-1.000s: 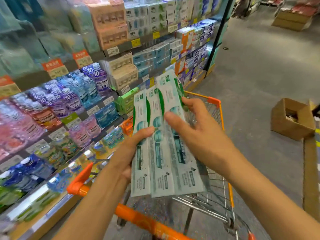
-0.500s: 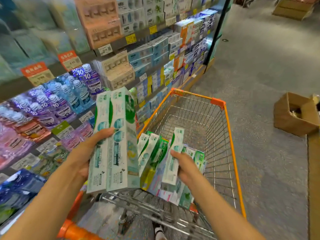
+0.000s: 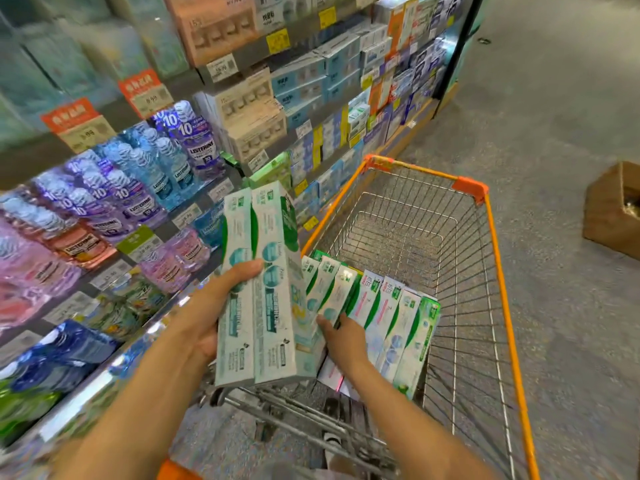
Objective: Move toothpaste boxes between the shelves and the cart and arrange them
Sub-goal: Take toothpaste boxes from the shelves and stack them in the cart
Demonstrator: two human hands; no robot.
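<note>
Head view, looking down an aisle over the cart. My left hand (image 3: 204, 317) is clamped on a bundle of toothpaste boxes (image 3: 256, 289), thumb across the printed fronts and the other fingers behind; I can count two white-and-green fronts side by side, and a further box edge shows at the bundle's right side, though I cannot tell how many lie behind. The bundle stands nearly upright, held above the near left corner of the cart (image 3: 498, 271), an orange-rimmed wire basket. My right hand (image 3: 343, 337) reaches down inside the basket, fingers resting on a row of boxes (image 3: 388, 317) that leans on edge against the near end of the cart; I cannot tell whether the fingers are closed round one box or only pressing on it, since the held bundle hides part of the hand. The row runs from the left wall toward the middle, green-and-white boxes at the left, pink-marked ones beside them. The far half of the basket shows bare wire. To the left, the shelves (image 3: 242, 64) carry mouthwash bottles (image 3: 138, 188) with price tags (image 3: 83, 128) above them, and boxed goods further along. A cardboard carton (image 3: 613, 209) sits on the floor (image 3: 554, 98), well apart to the right.
</note>
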